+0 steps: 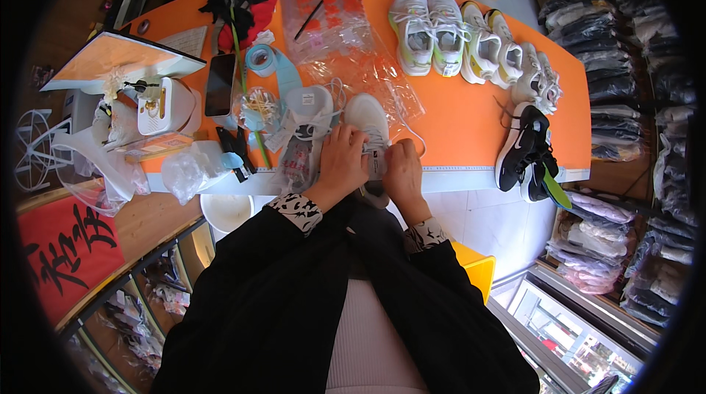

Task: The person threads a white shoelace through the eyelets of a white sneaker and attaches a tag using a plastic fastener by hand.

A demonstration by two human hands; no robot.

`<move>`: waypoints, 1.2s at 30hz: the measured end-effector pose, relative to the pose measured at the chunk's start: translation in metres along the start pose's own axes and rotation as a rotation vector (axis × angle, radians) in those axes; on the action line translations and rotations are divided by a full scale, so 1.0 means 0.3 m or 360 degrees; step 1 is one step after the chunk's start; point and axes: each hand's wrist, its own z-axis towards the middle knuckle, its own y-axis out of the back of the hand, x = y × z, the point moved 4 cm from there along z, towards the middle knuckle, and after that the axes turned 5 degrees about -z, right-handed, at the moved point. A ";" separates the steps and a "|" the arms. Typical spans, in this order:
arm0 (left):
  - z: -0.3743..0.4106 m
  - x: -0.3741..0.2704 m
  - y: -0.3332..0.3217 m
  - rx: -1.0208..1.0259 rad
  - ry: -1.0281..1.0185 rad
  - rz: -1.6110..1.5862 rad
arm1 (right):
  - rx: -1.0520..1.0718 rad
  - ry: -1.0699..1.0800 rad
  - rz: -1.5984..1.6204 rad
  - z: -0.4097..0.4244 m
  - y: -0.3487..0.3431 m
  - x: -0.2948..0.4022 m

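A white lace-up sneaker [366, 112] lies toe-away at the near edge of the orange table [458, 134]. My left hand [345, 158] rests on its left side by the tongue, fingers bent at the laces. My right hand [404, 169] is at its right side, fingers curled at the upper's edge; whether it pinches a lace or the upper is hidden. A loose white lace loops out to the right. Left of my left hand lies a second white sneaker [309, 107], partly under a clear plastic bag [296, 165] with red print.
White sneakers [415, 35] stand in a row at the back right; black sneakers [521, 145] overhang the right front edge. To the left are a phone [220, 85], a blue tape roll [261, 59], a cup of cotton swabs [258, 107] and a monitor [124, 65]. Printed plastic bags [325, 13] lie behind.
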 end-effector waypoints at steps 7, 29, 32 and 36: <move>-0.014 0.034 0.047 -0.0014 -0.0042 0.0180 | -0.0443 -0.0573 -0.0736 -0.111 0.483 -0.460; -0.024 0.018 -0.003 -0.0076 -0.0288 -0.0068 | 0.0117 0.0050 0.0206 0.002 0.214 -0.081; -0.025 0.018 -0.010 -0.0085 -0.0285 -0.0030 | 0.0195 0.0418 0.0006 0.053 0.114 0.037; -0.028 0.025 -0.023 -0.0087 -0.0231 -0.0007 | 0.0181 0.0594 -0.0176 0.065 0.046 0.016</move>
